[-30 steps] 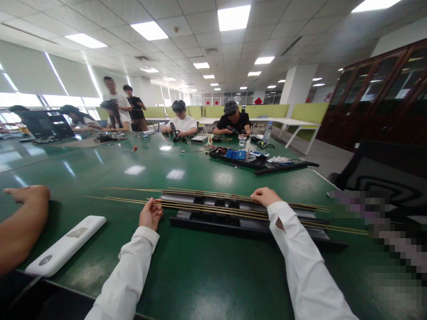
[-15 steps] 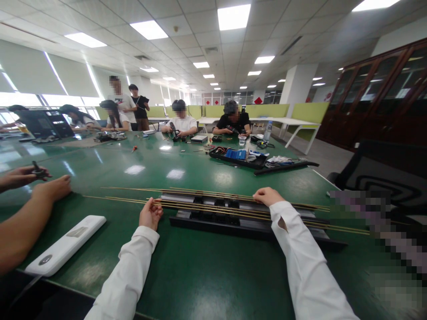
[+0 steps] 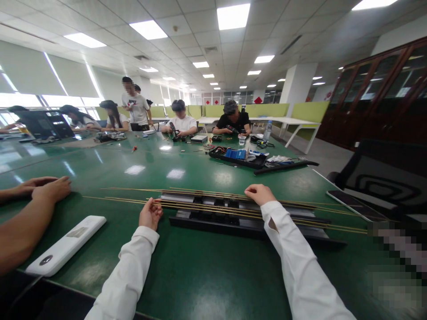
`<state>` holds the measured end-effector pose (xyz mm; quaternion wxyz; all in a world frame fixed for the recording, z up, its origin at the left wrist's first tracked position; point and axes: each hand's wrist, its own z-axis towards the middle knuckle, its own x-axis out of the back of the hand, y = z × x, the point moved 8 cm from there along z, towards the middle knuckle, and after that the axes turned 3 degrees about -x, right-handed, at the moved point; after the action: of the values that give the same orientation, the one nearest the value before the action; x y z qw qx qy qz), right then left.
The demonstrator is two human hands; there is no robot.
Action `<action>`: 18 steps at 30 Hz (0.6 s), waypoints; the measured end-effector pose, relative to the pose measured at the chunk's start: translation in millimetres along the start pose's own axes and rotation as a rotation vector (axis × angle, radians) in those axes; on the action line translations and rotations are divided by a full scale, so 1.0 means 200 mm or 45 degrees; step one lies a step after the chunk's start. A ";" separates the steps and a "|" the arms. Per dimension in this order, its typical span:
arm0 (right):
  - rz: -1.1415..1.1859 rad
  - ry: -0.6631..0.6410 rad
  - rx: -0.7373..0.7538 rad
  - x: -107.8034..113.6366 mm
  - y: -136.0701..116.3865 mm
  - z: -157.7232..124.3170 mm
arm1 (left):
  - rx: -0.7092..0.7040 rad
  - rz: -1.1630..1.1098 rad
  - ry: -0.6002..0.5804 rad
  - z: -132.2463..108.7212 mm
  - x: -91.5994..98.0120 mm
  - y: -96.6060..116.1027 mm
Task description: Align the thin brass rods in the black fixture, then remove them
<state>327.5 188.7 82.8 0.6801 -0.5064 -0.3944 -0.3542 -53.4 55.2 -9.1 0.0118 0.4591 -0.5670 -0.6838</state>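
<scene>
Several long, thin brass-coloured rods lie across two dark rails with metal strips and black blocks between them. At the left part of the front rods, my left hand is closed, its thumb and fingertips pinching a rod. My right hand is over the back rods, thumb and forefinger pinched together on a thin rod. The fingertips partly hide the exact grip. Both bundles run roughly side by side, their ends sticking out past the rails on the left and right.
A white oblong device lies at the left, near another person's hands. Farther back stand a black tool tray and a water bottle. A dark flat device lies at the right, beside a black chair.
My right hand has shifted a little left along the back rods; my left hand stays put. The neighbour's hands have come together, and a standing person in the background has moved right.
</scene>
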 end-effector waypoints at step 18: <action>-0.147 -0.091 0.022 -0.07 -0.07 -0.02 | 0.008 0.009 0.028 -0.02 -0.01 0.01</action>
<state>309.1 183.4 75.0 0.6484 -0.4893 -0.4501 -0.3711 -49.9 53.0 -6.1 0.0189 0.4645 -0.5705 -0.6770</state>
